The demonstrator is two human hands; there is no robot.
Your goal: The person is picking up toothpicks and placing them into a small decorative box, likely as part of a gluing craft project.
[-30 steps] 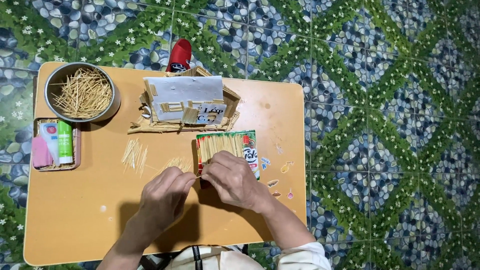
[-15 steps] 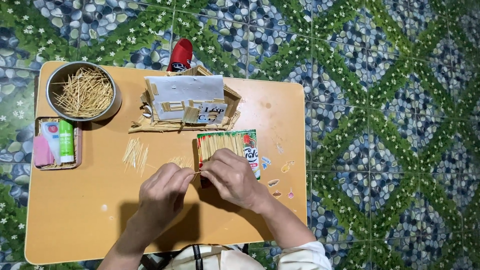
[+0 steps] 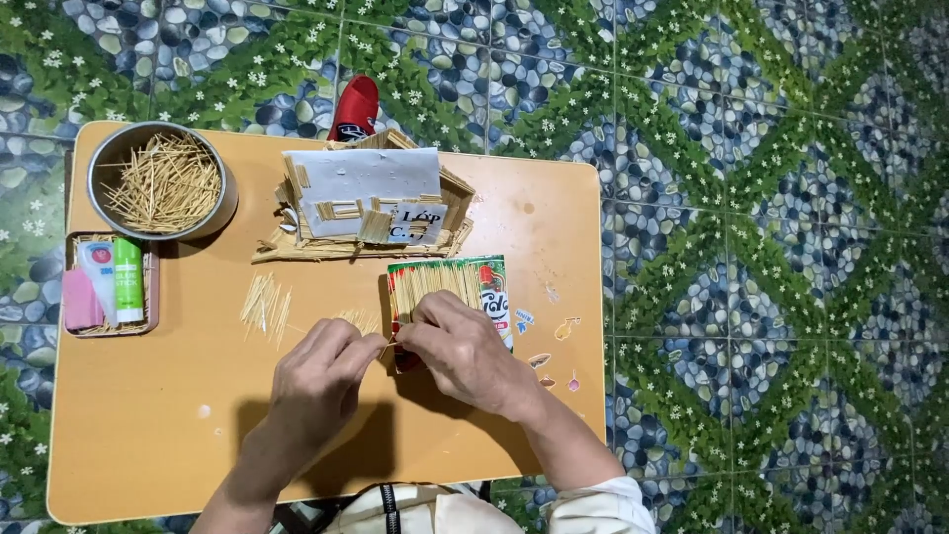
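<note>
A: What does the left hand (image 3: pixel 318 371) hold?
B: Its fingertips pinch a thin wooden toothpick (image 3: pixel 388 342), meeting the right hand (image 3: pixel 463 351).
A: And the right?
B: It grips the same toothpick, resting over the flat green-and-red card covered in sticks (image 3: pixel 450 289), just beyond both hands.

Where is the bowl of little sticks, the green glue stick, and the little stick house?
metal bowl (image 3: pixel 106 161), head view, on its bare left rim.
green glue stick (image 3: pixel 128 282), head view, on the middle of its tube.
stick house (image 3: pixel 361 178), head view, on its pale roof sheet.
</note>
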